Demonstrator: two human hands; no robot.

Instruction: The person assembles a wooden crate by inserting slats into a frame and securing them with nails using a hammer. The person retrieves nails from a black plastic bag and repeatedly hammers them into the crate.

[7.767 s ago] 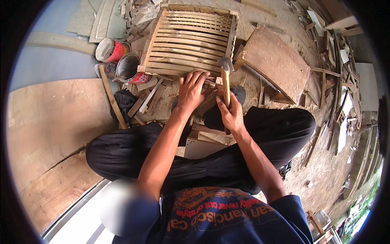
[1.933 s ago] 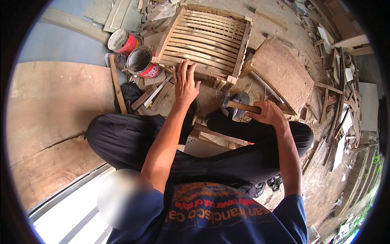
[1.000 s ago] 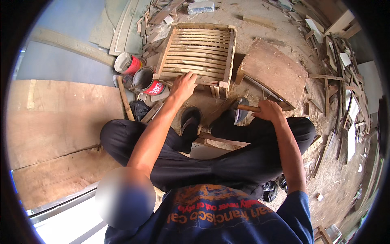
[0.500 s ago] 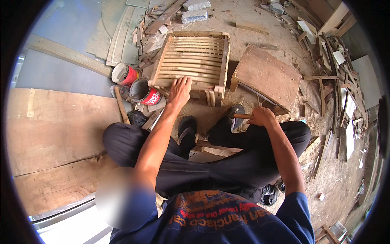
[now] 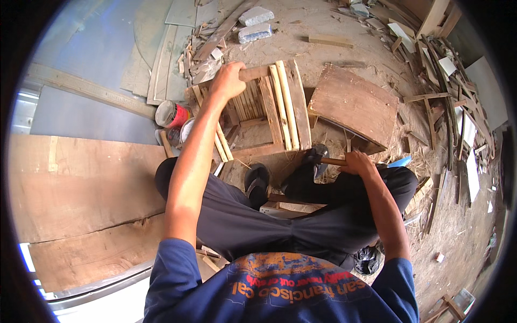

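Observation:
My left hand (image 5: pixel 228 81) is closed over the upper edge of a small wooden frame with bamboo slats (image 5: pixel 272 116). The frame is tipped up, so its hollow inside and the slats' undersides face me. Two pale strips run along its right side, and more show at the left beside my forearm. My right hand (image 5: pixel 356 161) is wrapped around a wooden tool handle (image 5: pixel 335 161) over my right knee. The handle points left toward my shoe; I cannot make out the tool's head.
A low brown wooden table (image 5: pixel 355 105) stands right of the frame. At left are a red paint can (image 5: pixel 172 114) and a plywood sheet (image 5: pixel 86 188). Scrap wood (image 5: pixel 436 102) is heaped along the right, and pale blocks (image 5: pixel 255 33) lie on the far floor.
My left hand has moved from the frame's near edge to its far edge, and the frame has turned from slats up to underside toward me. My right hand keeps the handle, slightly shifted right.

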